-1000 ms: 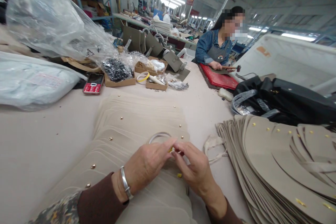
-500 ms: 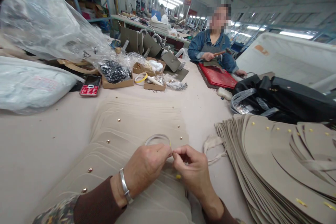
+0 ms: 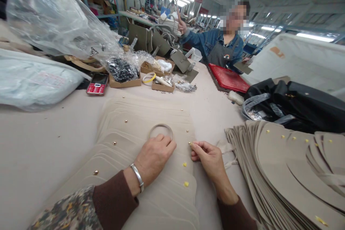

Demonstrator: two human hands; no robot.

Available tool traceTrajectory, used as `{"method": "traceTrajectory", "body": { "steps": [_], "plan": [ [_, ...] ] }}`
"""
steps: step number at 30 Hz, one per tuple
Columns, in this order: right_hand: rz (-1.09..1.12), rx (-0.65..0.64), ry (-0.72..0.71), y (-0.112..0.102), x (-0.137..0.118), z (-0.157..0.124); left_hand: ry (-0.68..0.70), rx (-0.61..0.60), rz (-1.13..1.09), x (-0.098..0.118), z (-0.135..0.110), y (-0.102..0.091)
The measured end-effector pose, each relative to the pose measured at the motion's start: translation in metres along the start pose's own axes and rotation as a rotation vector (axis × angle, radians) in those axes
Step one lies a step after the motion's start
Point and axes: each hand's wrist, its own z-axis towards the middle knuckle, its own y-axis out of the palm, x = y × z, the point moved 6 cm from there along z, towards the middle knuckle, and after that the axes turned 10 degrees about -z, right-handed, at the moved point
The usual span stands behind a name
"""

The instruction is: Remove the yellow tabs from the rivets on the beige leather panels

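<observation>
A fanned row of beige leather panels point(image 3: 140, 125) with small brass studs lies on the table in front of me. My left hand point(image 3: 153, 156) rests on the panels with its fingers curled down beside a clear tape roll point(image 3: 161, 131). My right hand point(image 3: 208, 156) is pinched on a tiny yellow piece at the right edge of a panel, next to a brass stud point(image 3: 189, 143). Two small yellow bits point(image 3: 184, 174) lie on the panels between my hands.
A second stack of beige panels point(image 3: 283, 165) fans out at right, with black bags point(image 3: 296, 104) behind it. Farther back lie small cardboard boxes point(image 3: 125, 81), a red phone point(image 3: 97, 84), plastic bags point(image 3: 48, 21) and a red mat point(image 3: 229, 78). A person in denim point(image 3: 218, 43) across the table raises a hand.
My hands have come apart: the left now rests by the tape roll and the right has moved to the panel's right edge. The person opposite has raised a hand.
</observation>
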Motion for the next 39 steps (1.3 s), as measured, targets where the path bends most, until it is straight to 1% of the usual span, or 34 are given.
{"method": "traceTrajectory", "body": {
  "steps": [1,3,5,8,10,12,15,17,20,23,26,29,31,33,34,37,39],
  "plan": [
    [-0.031,-0.005,-0.020,0.001,-0.002,0.000,-0.014,-0.039,0.010,-0.002,0.001,0.002],
    [-0.107,-0.010,-0.066,0.004,-0.007,-0.001,-0.027,-0.079,0.021,-0.003,0.003,0.003],
    [-0.212,0.001,-0.123,0.007,-0.014,-0.003,-0.037,-0.095,0.028,-0.002,0.004,0.004],
    [-0.400,0.053,-0.232,0.008,-0.024,-0.003,-0.049,-0.117,0.024,-0.002,0.003,0.005],
    [-0.481,0.079,-0.281,0.009,-0.027,-0.002,-0.059,-0.127,0.024,-0.002,0.002,0.006],
    [-0.484,0.095,-0.266,0.008,-0.024,-0.001,-0.075,-0.136,0.031,-0.003,0.001,0.006],
    [-0.377,0.137,-0.163,0.002,-0.013,-0.001,-0.087,-0.141,0.035,-0.005,0.000,0.007],
    [-0.317,0.125,-0.145,0.000,-0.009,-0.005,-0.074,-0.126,0.034,-0.006,0.000,0.007],
    [-0.385,0.099,-0.254,0.003,-0.015,-0.011,-0.045,-0.086,0.022,-0.005,-0.001,0.004],
    [-0.512,0.142,-0.342,0.006,-0.026,-0.012,-0.020,-0.069,-0.014,-0.001,-0.004,0.001],
    [-0.554,0.149,-0.350,0.010,-0.035,-0.005,0.019,-0.096,-0.075,0.005,-0.010,0.000],
    [-0.577,0.095,-0.342,0.013,-0.042,0.007,0.038,-0.130,-0.119,0.007,-0.014,0.001],
    [-0.608,0.035,-0.323,0.016,-0.045,0.015,0.042,-0.096,-0.153,0.005,-0.015,0.000],
    [-0.628,0.000,-0.316,0.016,-0.045,0.017,0.057,-0.018,-0.221,0.003,-0.015,-0.002],
    [-0.622,0.010,-0.326,0.015,-0.046,0.016,0.077,0.034,-0.271,0.003,-0.015,-0.003],
    [-0.488,0.083,-0.386,0.010,-0.048,0.002,0.182,0.187,-0.411,0.005,-0.019,-0.009],
    [-0.363,0.051,-0.419,0.010,-0.050,-0.012,0.238,0.237,-0.436,0.008,-0.022,-0.012]
  ]
}}
